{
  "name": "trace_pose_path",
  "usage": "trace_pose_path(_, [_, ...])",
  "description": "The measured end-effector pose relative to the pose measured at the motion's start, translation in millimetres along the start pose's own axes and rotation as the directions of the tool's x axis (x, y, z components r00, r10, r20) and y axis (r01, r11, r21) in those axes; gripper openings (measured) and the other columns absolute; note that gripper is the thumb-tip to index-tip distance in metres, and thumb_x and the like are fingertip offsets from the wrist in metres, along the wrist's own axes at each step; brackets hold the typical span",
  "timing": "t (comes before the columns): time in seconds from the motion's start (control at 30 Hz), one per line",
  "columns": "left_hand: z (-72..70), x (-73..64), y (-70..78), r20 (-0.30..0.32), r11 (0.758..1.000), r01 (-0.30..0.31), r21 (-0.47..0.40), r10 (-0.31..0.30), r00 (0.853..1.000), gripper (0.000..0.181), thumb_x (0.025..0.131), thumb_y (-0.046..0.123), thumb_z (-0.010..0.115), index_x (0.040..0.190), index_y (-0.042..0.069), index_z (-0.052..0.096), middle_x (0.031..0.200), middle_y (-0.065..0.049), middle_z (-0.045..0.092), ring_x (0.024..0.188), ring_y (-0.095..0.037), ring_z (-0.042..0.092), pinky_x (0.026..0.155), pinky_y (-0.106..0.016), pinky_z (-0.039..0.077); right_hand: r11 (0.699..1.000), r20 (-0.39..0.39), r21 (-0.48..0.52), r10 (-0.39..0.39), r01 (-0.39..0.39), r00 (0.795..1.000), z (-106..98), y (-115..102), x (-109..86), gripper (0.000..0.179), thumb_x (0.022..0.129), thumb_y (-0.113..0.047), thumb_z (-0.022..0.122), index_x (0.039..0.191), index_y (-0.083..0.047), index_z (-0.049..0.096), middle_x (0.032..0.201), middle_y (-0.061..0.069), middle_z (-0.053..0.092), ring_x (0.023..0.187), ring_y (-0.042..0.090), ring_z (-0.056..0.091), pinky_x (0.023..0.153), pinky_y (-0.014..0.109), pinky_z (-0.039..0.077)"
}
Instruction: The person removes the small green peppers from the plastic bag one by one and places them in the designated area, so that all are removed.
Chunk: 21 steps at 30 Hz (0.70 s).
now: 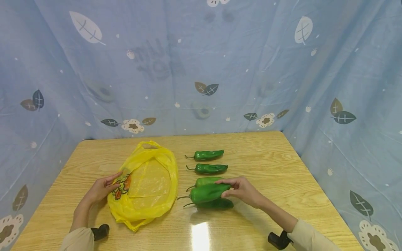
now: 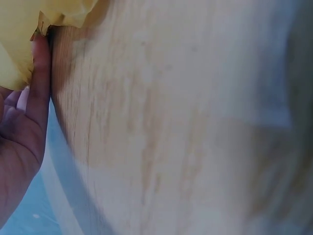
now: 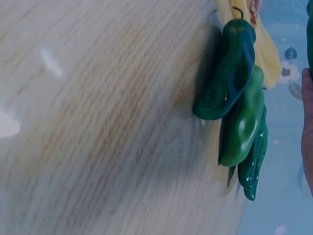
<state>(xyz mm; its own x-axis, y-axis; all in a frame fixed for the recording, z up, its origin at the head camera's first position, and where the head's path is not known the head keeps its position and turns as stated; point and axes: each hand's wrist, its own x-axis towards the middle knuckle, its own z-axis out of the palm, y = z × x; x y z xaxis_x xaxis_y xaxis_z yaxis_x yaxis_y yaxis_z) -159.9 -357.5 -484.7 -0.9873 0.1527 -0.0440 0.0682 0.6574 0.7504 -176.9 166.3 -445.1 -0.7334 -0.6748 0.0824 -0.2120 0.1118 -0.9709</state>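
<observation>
A yellow plastic bag lies on the table with its mouth spread wide and a printed picture on its left side. My left hand grips that side between thumb and fingers; the left wrist view shows this hand against the bag's edge. My right hand pinches a large green pepper by its blunt end, stem pointing left. The pepper is held above a lighter green pepper and a dark green pepper, partly covering both. In the right wrist view only a sliver of the held pepper shows.
Two slimmer green peppers lie farther back, stems to the left. The wooden table meets a blue patterned curtain at the back and sides. Black wrist mounts sit by both sleeves.
</observation>
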Motion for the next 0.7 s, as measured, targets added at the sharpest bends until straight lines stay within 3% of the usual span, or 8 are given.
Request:
trace_pose_path(0.17, [0.2,-0.2,0.9,-0.002,1.0,0.002,-0.02,-0.002,1.0,0.051,0.095,0.009,0.06,0.14,-0.008,0.041,0.14,-0.032,0.039,0.118,-0.034,0.051,0.074,-0.014,0.049,0.999,-0.004,-0.034,0.004,-0.004,1.0,-7.1,3.1,3.9,0.045,0.086,-0.009,0.069,0.127,0.006,0.059,0.124,0.026,0.059,0.096,0.013,0.067,0.077,0.042,0.056])
trace_pose_path(0.37, [-0.1,0.4,2.5,0.011,0.999,0.021,-0.036,-0.02,1.0,0.051,0.095,0.01,0.06,0.14,-0.008,0.042,0.138,-0.035,0.039,0.093,-0.002,0.058,0.066,-0.017,0.046,0.998,0.007,-0.054,-0.023,0.024,1.0,-16.1,6.1,8.3,0.045,0.086,-0.01,0.069,0.127,0.007,0.058,0.124,0.026,0.059,0.094,0.013,0.067,0.075,0.041,0.057])
trace_pose_path(0.53, [-1.8,1.0,4.2,0.035,0.995,0.043,-0.092,-0.04,0.999,0.052,0.095,0.007,0.058,0.141,-0.009,0.039,0.135,-0.036,0.041,0.079,0.003,0.055,0.066,-0.017,0.048,0.998,0.002,-0.058,-0.039,0.039,0.999,-21.4,5.6,11.6,0.044,0.087,-0.01,0.069,0.126,0.007,0.059,0.121,0.027,0.06,0.09,0.013,0.068,0.073,0.038,0.058])
trace_pose_path(0.7, [-3.4,1.7,3.3,0.037,0.993,0.04,-0.11,-0.036,0.999,0.052,0.095,0.008,0.059,0.141,-0.008,0.039,0.137,-0.034,0.04,0.091,0.006,0.057,0.073,-0.017,0.051,0.996,-0.012,-0.084,-0.043,0.042,0.999,-26.1,4.3,15.0,0.042,0.087,-0.01,0.068,0.126,0.007,0.06,0.124,0.026,0.06,0.09,0.008,0.067,0.072,0.032,0.057])
